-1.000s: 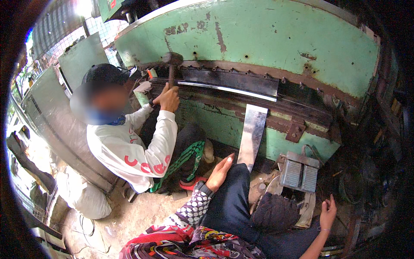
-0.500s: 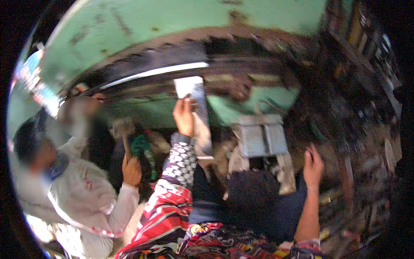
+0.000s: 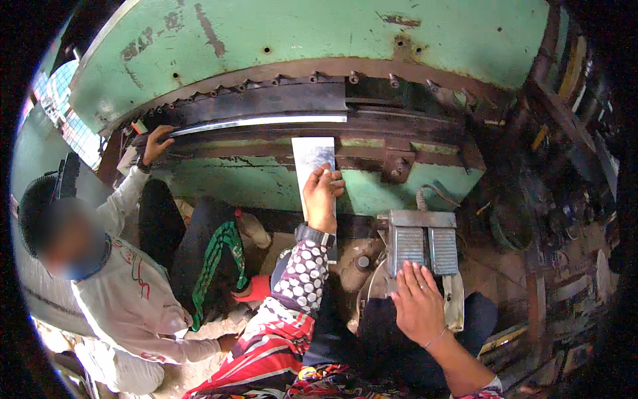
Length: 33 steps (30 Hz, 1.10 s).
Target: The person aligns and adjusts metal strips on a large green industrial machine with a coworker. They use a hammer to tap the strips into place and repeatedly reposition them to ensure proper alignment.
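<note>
My left hand (image 3: pixel 322 193) is closed on a long, flat sheet-metal strip (image 3: pixel 312 153). The strip stands lengthwise in front of a big green bending press (image 3: pixel 266 176), its far end near the press's dark bed. My right hand (image 3: pixel 420 302) has its fingers stretched out and holds nothing. In the picture it overlaps the near edge of a grey double foot pedal (image 3: pixel 409 243); I cannot tell whether it touches it. A long, bright metal strip (image 3: pixel 259 122) runs along the press under the dark upper blade (image 3: pixel 279 100).
At left a co-worker (image 3: pixel 126 292) in a white top has one hand (image 3: pixel 158 143) at the bright strip's left end. A green patterned cloth (image 3: pixel 216 266) hangs near them. A cable (image 3: pixel 432 191) leads from the pedal. Dark metal stock (image 3: pixel 565 286) clutters the right side.
My right hand has moved left, close to the pedal in the picture. My view has shifted and sharpened. The co-worker's raised hammer is out of sight; one of their hands is now low.
</note>
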Each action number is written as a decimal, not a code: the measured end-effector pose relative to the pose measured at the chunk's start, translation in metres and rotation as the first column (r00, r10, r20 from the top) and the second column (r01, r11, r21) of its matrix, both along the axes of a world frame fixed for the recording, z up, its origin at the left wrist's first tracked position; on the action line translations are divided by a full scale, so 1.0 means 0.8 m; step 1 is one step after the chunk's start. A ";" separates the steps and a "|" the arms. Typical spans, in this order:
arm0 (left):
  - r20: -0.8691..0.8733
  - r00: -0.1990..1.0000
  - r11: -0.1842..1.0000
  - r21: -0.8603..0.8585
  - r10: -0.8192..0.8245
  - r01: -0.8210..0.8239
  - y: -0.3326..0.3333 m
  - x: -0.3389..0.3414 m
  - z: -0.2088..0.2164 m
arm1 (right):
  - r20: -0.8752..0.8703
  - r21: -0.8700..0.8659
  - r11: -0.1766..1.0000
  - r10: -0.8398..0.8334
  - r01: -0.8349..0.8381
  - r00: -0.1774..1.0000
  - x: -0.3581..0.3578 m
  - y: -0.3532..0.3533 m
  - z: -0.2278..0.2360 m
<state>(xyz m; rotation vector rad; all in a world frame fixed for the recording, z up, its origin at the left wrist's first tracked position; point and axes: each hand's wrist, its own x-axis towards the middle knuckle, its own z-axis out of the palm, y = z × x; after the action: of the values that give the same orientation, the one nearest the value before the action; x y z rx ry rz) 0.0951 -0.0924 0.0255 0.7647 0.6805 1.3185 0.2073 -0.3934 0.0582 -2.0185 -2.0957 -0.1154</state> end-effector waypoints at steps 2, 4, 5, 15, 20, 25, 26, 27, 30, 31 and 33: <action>0.067 0.997 0.998 0.058 0.033 -0.037 0.025 -0.009 0.005 | 0.032 0.006 1.000 0.006 -0.006 0.999 -0.004 -0.004 -0.011; 0.101 0.995 0.997 0.081 0.008 -0.016 0.058 -0.022 0.018 | 0.061 0.009 1.000 0.010 -0.010 0.998 -0.010 -0.001 -0.020; 0.129 0.992 0.996 0.088 -0.006 -0.005 0.067 -0.023 0.029 | 0.071 0.001 1.000 0.012 -0.012 0.997 -0.010 -0.002 -0.020; 0.498 0.862 0.996 0.056 -0.092 0.074 0.128 -0.003 0.019 | 0.090 0.004 1.000 0.025 -0.025 0.996 -0.008 -0.010 -0.014; 0.511 0.854 0.995 0.064 -0.098 0.077 0.113 0.000 0.030 | 0.090 -0.003 1.000 0.003 -0.003 0.996 -0.017 -0.020 -0.003; 0.505 0.856 0.994 0.080 -0.109 0.079 0.131 0.000 0.008 | 0.042 -0.023 1.000 0.008 -0.007 0.999 -0.006 -0.001 -0.022; 0.500 0.859 0.994 0.077 -0.107 0.079 0.129 0.001 0.005 | 0.039 -0.030 1.000 0.006 -0.005 0.999 -0.005 0.000 -0.024; 0.498 0.861 0.994 0.072 -0.104 0.079 0.128 0.003 0.004 | 0.036 -0.036 0.999 0.005 -0.004 0.999 -0.005 0.000 -0.026; 0.497 0.862 0.994 0.079 -0.104 0.074 0.125 0.004 0.006 | 0.038 -0.038 0.999 0.006 -0.005 0.999 -0.004 0.002 -0.026; 0.499 0.859 0.993 0.090 -0.111 0.076 0.127 0.003 0.006 | 0.040 -0.036 0.999 0.006 -0.005 0.999 -0.004 0.003 -0.025; 0.507 0.852 0.990 0.116 -0.130 0.082 0.129 0.001 0.007 | 0.049 -0.037 0.999 0.008 -0.007 0.999 -0.004 0.004 -0.025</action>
<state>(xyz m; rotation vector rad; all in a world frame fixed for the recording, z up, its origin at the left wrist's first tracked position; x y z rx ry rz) 0.0960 0.0106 0.0311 0.4768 0.1458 1.3793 0.2043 -0.3901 0.0381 -2.0487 -2.1500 -0.1270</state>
